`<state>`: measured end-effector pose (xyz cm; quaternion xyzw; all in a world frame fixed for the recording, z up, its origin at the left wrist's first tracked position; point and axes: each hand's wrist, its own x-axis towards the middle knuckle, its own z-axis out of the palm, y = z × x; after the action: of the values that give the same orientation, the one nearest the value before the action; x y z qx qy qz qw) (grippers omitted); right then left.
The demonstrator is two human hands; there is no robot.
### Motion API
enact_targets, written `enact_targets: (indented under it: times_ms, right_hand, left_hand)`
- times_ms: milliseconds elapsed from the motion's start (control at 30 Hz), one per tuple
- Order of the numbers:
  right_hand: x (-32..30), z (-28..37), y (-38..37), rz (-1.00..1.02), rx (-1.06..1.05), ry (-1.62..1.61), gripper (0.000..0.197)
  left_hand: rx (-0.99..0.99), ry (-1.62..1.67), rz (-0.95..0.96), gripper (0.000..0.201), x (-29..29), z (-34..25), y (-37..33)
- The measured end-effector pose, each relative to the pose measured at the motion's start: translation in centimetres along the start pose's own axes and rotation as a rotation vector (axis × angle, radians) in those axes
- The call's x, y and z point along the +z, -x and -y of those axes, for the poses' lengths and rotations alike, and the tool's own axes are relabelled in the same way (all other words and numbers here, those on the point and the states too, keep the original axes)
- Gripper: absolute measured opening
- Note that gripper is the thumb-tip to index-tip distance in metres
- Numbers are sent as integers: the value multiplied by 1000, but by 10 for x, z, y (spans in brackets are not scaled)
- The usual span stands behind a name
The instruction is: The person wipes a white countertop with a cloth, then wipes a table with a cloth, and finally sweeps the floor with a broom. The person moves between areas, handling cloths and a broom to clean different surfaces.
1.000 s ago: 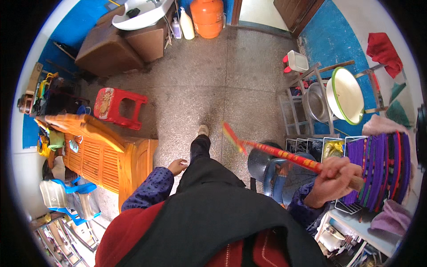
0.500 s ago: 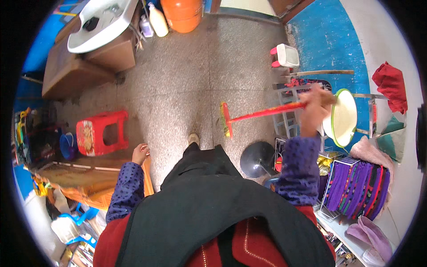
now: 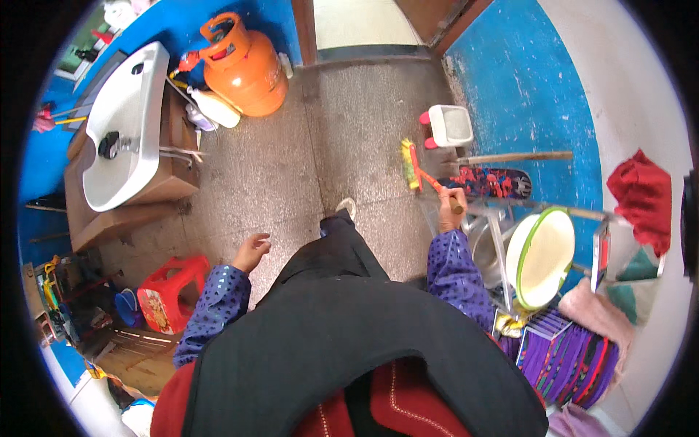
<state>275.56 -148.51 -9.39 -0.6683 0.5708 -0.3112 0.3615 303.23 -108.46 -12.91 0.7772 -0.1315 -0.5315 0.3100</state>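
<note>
My right hand [image 3: 449, 213] is wrapped round the red handle of a broom [image 3: 428, 180], whose wooden end shows above my fist. The yellow-green bristles lie ahead of the hand, over the speckled floor beside a small white stool with pink legs [image 3: 450, 127]. My left hand [image 3: 252, 253] hangs over the floor at the left, holding nothing, its fingers loosely bent and apart. Nearest to it is a red plastic stool [image 3: 164, 302].
A metal rack at the right holds a green-rimmed cream basin [image 3: 546, 255] and a stack of purple towels [image 3: 571, 368]. A patterned skateboard [image 3: 495, 182] lies by the blue wall. Ahead are a white wash basin [image 3: 138, 95], an orange gas cylinder [image 3: 251, 73] and a doorway [image 3: 371, 51].
I have stepped forward, so the doorway and gas cylinder show more fully. The broom came along, its handle now pointing more toward me. My left hand has left the wooden furniture edge.
</note>
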Motion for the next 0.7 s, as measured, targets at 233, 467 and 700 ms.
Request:
enact_targets:
  times_ms: [233,467,700]
  right_hand:
    - [11,83,-171,-202,-144,-457,20]
    - [-9,132,-283,-83,-295,-684,19]
    - [96,80,-373,36,14,-5,20]
  left_hand:
    - [12,138,-57,36,-14,-108,-69]
    - [-54,86,36,38,-36,-168,-139]
    - [-55,103,30,36,-78,-237,-226]
